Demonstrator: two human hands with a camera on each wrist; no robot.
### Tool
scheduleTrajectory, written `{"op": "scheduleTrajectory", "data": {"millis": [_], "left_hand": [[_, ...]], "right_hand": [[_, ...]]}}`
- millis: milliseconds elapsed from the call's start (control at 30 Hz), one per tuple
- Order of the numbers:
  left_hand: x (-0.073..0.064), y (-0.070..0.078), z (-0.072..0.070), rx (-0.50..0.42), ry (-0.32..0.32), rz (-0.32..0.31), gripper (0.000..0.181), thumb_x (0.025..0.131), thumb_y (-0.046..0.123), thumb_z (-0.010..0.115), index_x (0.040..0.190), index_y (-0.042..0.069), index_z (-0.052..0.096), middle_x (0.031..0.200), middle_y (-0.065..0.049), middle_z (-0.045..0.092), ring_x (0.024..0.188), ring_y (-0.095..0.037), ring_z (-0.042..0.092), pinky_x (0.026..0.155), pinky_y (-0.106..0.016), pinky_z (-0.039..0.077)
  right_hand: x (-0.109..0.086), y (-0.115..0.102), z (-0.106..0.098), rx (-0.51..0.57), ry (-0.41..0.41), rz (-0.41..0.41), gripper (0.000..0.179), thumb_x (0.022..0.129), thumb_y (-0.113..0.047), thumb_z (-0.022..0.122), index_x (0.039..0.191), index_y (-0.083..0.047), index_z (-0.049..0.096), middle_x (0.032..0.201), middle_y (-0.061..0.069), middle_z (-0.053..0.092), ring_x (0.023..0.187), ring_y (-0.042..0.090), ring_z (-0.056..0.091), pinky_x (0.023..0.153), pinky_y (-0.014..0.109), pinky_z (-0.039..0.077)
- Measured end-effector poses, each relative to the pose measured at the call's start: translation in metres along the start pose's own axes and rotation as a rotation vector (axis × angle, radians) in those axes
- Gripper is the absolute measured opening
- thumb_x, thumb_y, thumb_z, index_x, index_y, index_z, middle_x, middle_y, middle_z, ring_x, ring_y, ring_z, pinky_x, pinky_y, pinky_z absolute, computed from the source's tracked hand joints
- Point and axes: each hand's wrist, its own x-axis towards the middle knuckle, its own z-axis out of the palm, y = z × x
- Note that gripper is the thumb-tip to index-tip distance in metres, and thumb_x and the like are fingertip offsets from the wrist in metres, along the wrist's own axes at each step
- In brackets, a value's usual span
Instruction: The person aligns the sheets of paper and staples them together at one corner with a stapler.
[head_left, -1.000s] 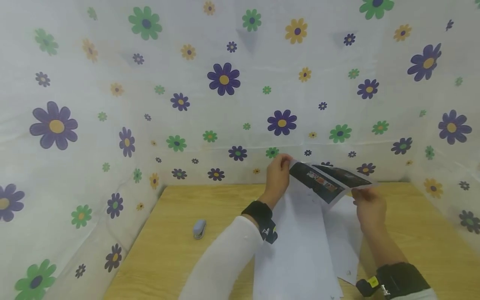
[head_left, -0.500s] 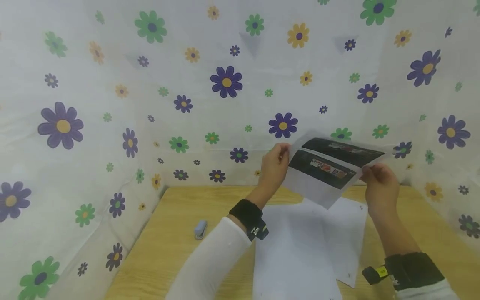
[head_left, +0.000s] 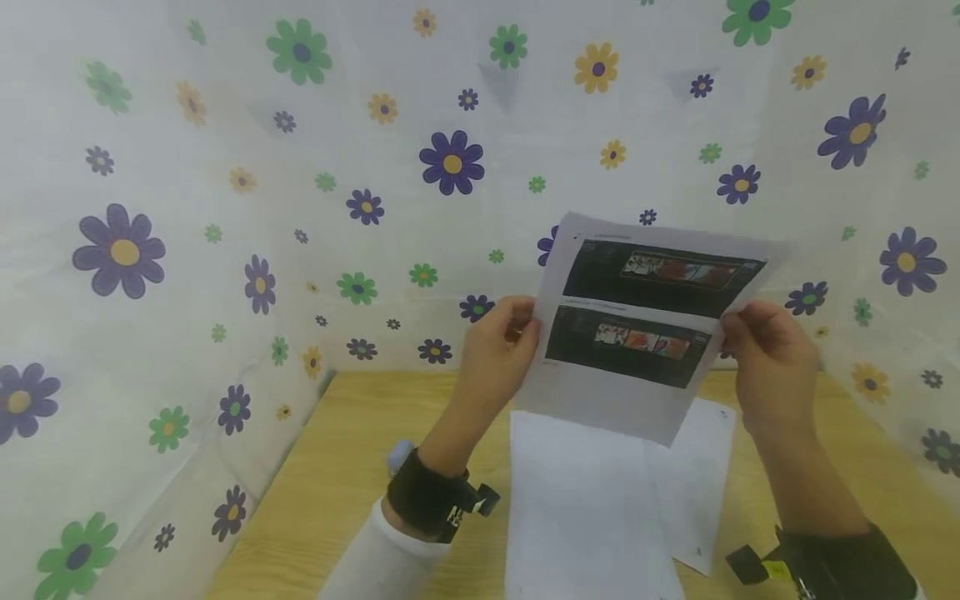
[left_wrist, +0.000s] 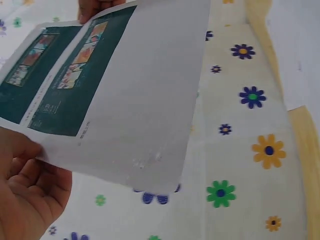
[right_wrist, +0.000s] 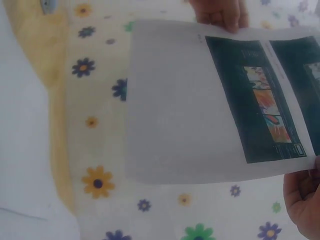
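A printed sheet of paper [head_left: 607, 400] is held up above the table, bearing two dark panels with small coloured pictures. My left hand [head_left: 497, 346] pinches its left edge between thumb and fingers. On the opposite edge, my right hand [head_left: 776, 358] pinches the sheet at about the same height. In the left wrist view the paper [left_wrist: 150, 75] spreads out from the left hand [left_wrist: 30, 185], its lower part blank. The right wrist view shows the right hand [right_wrist: 304, 200] at the sheet's near edge. Below it, white sheets [head_left: 585, 508] lie overlapping on the table.
The wooden table [head_left: 300, 483] carries a small light-blue stapler [head_left: 400, 454], partly hidden behind the left wrist. A white flower-patterned curtain [head_left: 375, 167] hangs behind and along both sides. Both wrists wear black straps with small cameras.
The printed sheet has been raised and tilted upright, so its printed face now shows fully. My left hand has shifted left and my right hand up and right, both keeping their hold.
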Motion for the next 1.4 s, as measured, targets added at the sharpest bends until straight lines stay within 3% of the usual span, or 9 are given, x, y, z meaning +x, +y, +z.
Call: {"op": "scheduleTrajectory", "data": {"millis": [167,333,500,667,833,1100,1400], "left_hand": [[-0.022,0.014,-0.023,-0.078,0.006,-0.085,0.027,0.098,0.007,0.067,0.124,0.008,0.061,0.096,-0.004,0.074,0.078,-0.013,0.065,0.074,-0.027,0.057],[-0.050,0.028,-0.042,-0.117,0.028,-0.197,0.026,0.097,0.006,0.068,0.120,0.012,0.057,0.093,-0.002,0.069,0.076,-0.015,0.061,0.070,-0.025,0.055],[-0.062,0.040,-0.050,-0.132,-0.001,-0.174,0.020,0.097,0.003,0.068,0.112,0.011,0.059,0.093,-0.002,0.066,0.077,-0.015,0.062,0.069,-0.024,0.055],[-0.072,0.047,-0.056,-0.135,-0.032,-0.141,0.017,0.096,-0.001,0.067,0.107,0.012,0.065,0.091,0.002,0.067,0.074,-0.013,0.063,0.067,-0.025,0.057],[-0.074,0.049,-0.060,-0.136,-0.041,-0.180,0.017,0.097,-0.002,0.065,0.105,0.013,0.070,0.095,0.001,0.070,0.075,-0.016,0.065,0.068,-0.026,0.058],[-0.074,0.048,-0.054,-0.210,-0.058,-0.438,0.013,0.098,0.006,0.067,0.108,0.013,0.067,0.095,-0.004,0.070,0.076,-0.022,0.065,0.068,-0.030,0.060],[-0.067,0.046,-0.049,-0.270,-0.129,-0.565,0.020,0.098,0.000,0.061,0.116,0.008,0.055,0.096,-0.015,0.065,0.066,-0.023,0.061,0.062,-0.028,0.055]], "right_hand": [[-0.014,-0.017,0.001,-0.086,-0.041,0.061,0.024,0.097,-0.007,0.069,0.121,-0.008,0.066,0.110,0.003,0.066,0.095,0.017,0.062,0.078,0.012,0.054],[-0.032,-0.026,0.003,0.003,-0.078,0.022,0.027,0.094,0.001,0.070,0.116,-0.008,0.057,0.104,0.009,0.059,0.096,0.020,0.061,0.080,0.014,0.056],[-0.041,-0.029,0.002,0.071,-0.067,0.037,0.024,0.092,0.007,0.069,0.109,-0.006,0.056,0.100,0.009,0.062,0.093,0.019,0.062,0.076,0.015,0.056],[-0.048,-0.029,-0.004,0.009,-0.095,0.072,0.021,0.093,0.008,0.068,0.105,-0.005,0.057,0.099,0.006,0.064,0.086,0.014,0.064,0.073,0.014,0.057],[-0.049,-0.030,-0.005,-0.041,-0.170,0.046,0.017,0.094,0.002,0.069,0.107,-0.004,0.058,0.100,0.005,0.066,0.085,0.013,0.066,0.074,0.015,0.057],[-0.048,-0.029,-0.013,-0.180,-0.232,0.089,0.020,0.096,0.002,0.067,0.108,-0.009,0.056,0.097,-0.001,0.065,0.087,0.009,0.066,0.074,0.014,0.057],[-0.038,-0.024,-0.017,-0.417,-0.353,0.100,0.018,0.099,-0.008,0.067,0.111,-0.003,0.055,0.094,-0.003,0.065,0.074,0.012,0.066,0.065,0.023,0.058]]}}
